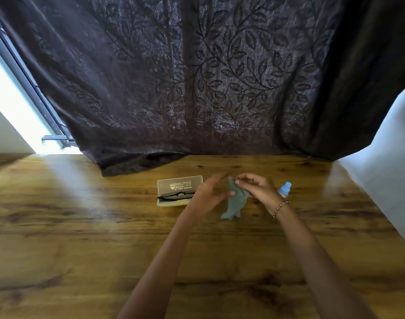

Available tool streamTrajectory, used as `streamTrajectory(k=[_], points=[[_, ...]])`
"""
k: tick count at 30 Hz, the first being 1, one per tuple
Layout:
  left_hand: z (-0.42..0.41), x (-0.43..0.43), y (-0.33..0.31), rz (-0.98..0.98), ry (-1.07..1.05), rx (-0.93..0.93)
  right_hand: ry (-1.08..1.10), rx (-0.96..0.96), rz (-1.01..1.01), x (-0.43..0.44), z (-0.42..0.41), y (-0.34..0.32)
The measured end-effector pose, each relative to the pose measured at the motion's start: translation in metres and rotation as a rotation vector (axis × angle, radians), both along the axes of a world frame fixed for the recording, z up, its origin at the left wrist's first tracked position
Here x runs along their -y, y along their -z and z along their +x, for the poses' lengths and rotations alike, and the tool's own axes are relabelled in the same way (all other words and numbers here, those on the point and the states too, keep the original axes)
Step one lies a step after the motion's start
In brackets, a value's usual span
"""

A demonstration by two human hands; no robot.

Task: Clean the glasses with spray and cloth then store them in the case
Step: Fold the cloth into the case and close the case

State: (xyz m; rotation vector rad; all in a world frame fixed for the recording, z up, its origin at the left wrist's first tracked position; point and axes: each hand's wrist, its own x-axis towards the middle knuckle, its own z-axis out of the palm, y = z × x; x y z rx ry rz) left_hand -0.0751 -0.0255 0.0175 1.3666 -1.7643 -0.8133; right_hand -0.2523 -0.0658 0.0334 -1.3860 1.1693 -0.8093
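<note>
The cleaning cloth (236, 201) is a soft, limp, grey-green piece, light enough to hang from one corner. It will bunch and fold rather than keep a shape, so it is best taken by an edge or corner and then spread over the fingertips. The right hand (256, 188) holds it that way, thumb and forefinger pinched together on the top corner. The rest hangs down, with the lower tip on or just above the wooden tabletop (81, 226) (I cannot tell which). The left hand (207, 195) is just beside the cloth on its left, its fingers (216, 180) apart and relaxed, gripping nothing. Its thumb tip reaches the cloth's left edge, but whether it touches is unclear.

The glasses (173, 195), with a thin dark frame, lie across the open glasses case (180, 184), just left of the left hand and clear of both hands. I judge them light but delicate. The lenses would smudge or scratch and the arms would bend, so the frame's rim or bridge is the place to hold, never the lens faces.

The small spray bottle (285, 189), clear with a blue cap, stands upright near the right wrist on its far side. It is probably light, smooth and easy to knock over, so it should be gripped round the body.
</note>
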Motion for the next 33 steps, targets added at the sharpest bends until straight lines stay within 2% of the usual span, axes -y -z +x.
streamTrajectory(k=[4, 7, 10, 13, 15, 20, 25, 33], points=[[0.000, 0.007, -0.011, 0.106, -0.052, -0.275, -0.064, 0.050, -0.059, -0.001, 0.000, -0.016], [0.004, 0.010, -0.019, 0.113, -0.132, -0.388, -0.081, 0.048, -0.088, -0.001, 0.001, -0.022], [0.009, 0.013, -0.028, 0.120, -0.162, -0.391, -0.113, 0.069, -0.096, -0.002, 0.002, -0.026], [0.011, 0.015, -0.033, 0.063, -0.202, -0.378, -0.128, -0.085, -0.190, -0.007, 0.010, -0.026], [0.013, 0.017, -0.034, 0.030, -0.216, -0.354, -0.105, -0.106, -0.246, -0.009, 0.017, -0.026], [0.023, 0.015, -0.037, -0.010, -0.174, -0.307, 0.016, -0.011, -0.259, -0.008, 0.020, -0.028], [0.034, 0.015, -0.039, -0.015, -0.135, -0.226, 0.077, 0.121, -0.188, -0.005, 0.017, -0.031], [0.037, 0.007, -0.054, -0.039, -0.045, -0.332, 0.011, 0.196, -0.248, -0.008, 0.021, -0.042]])
